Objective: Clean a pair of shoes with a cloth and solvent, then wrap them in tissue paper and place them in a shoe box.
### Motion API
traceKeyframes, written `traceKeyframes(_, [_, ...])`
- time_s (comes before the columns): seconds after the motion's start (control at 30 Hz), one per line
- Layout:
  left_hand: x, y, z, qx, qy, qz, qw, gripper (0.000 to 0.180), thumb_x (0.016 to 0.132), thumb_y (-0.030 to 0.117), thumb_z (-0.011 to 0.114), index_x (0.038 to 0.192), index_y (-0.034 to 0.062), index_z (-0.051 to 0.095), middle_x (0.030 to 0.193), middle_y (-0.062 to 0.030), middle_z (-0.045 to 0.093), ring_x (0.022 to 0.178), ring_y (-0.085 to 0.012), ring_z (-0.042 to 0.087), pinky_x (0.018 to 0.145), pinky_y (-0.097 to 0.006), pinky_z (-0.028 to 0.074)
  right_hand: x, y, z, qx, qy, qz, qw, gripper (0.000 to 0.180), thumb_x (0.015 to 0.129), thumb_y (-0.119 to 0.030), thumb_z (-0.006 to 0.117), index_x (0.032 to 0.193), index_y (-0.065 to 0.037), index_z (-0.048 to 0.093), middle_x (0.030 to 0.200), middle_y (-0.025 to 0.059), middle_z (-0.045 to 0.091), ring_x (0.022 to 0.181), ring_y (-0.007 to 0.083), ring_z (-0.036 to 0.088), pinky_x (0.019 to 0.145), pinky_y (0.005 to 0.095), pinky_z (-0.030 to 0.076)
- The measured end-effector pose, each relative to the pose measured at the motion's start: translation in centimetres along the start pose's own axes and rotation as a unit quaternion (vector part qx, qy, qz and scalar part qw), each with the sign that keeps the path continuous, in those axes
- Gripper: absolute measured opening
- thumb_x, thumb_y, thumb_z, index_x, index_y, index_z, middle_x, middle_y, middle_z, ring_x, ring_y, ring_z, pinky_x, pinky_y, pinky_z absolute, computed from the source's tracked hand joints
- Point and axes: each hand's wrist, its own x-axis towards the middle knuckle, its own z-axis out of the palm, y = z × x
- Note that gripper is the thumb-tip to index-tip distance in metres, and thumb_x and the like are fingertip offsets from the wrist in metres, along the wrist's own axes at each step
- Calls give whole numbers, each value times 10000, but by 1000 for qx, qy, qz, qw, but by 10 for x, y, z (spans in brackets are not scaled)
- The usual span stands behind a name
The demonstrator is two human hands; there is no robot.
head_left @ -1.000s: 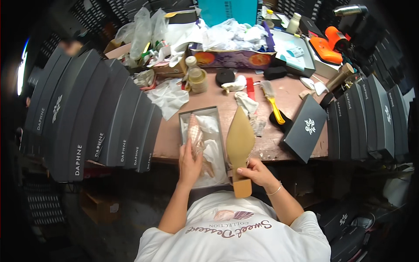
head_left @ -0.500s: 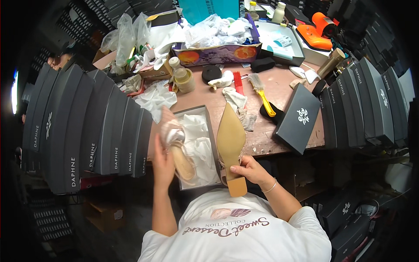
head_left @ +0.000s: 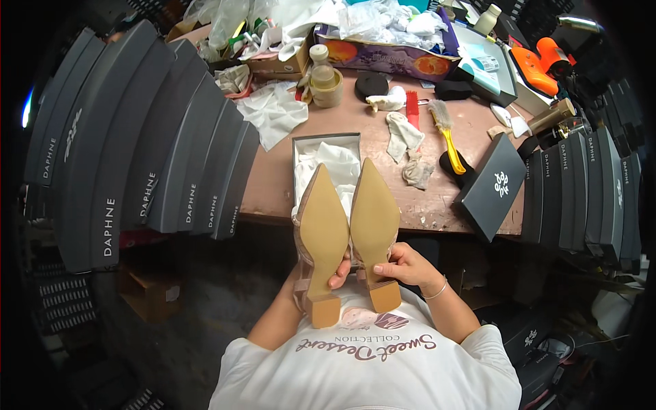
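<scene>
Both grips closed on tan pointed block-heeled shoes: left shoe in my left hand, right shoe in my right hand, soles up. Open grey shoebox lined with white tissue at 12 o'clock on the brown surface.

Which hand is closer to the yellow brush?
Right. The right hand holds the right shoe, below and left of the brush. The left hand, holding the left shoe, is farther left.

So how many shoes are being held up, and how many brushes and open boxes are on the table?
Tan pointed shoes held soles up: 2, one in the left hand, one in the right hand
Brushes: 2, a yellow-handled brush and a red brush
Open shoe box with white paper: 1
Total: 5
</scene>
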Motion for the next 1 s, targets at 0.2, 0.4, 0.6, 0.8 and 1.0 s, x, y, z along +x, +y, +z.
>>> traceKeyframes(0.2, [-3, -6, -6, -120, -86, -33, 988, 635, 908, 447, 467, 1161, -135, 453, 1018, -336, 531, 758, -425, 614, 605, -478, 499, 0, 3, 8, 3, -5, 22, 1000, 279, 923, -176, 612, 1136, 4, 604, 1013, 64, 668, 939, 123, 614, 843, 279, 498])
traceKeyframes(0.4, [-5, -8, -8, -157, -89, -12, 984, 669, 893, 467, 479, 1189, -131, 432, 1072, -346, 509, 811, -466, 601, 628, -506, 502, 7, 5, 9, 19, 8, 40, 999, 299, 923, -184, 614, 1164, -7, 597, 1043, 50, 661, 943, 105, 603, 839, 273, 498])
traceKeyframes(0.6, [-2, -4, -6, -150, -74, -18, 986, 646, 894, 472, 474, 1168, -112, 446, 1064, -324, 515, 802, -450, 603, 629, -494, 492, 7, 5, 8, 24, 14, 44, 999, 297, 922, -190, 616, 1157, -10, 599, 1035, 47, 661, 919, 100, 605, 834, 272, 500])
traceKeyframes(0.8, [0, -5, -5, -137, -44, -14, 989, 589, 912, 454, 454, 1159, -81, 465, 1023, -274, 534, 762, -407, 609, 601, -457, 461, 7, 6, 10, 34, 47, 51, 997, 279, 923, -193, 615, 1138, -15, 603, 1012, 52, 667, 901, 104, 614, 834, 268, 499])
traceKeyframes(1.0, [-4, -6, 0, -114, -30, 0, 993, 569, 911, 445, 465, 1149, -72, 478, 990, -257, 543, 721, -382, 614, 583, -440, 456, 9, 4, 14, 20, 36, 37, 998, 281, 923, -213, 618, 1116, -8, 611, 994, 47, 668, 886, 97, 604, 820, 264, 494])
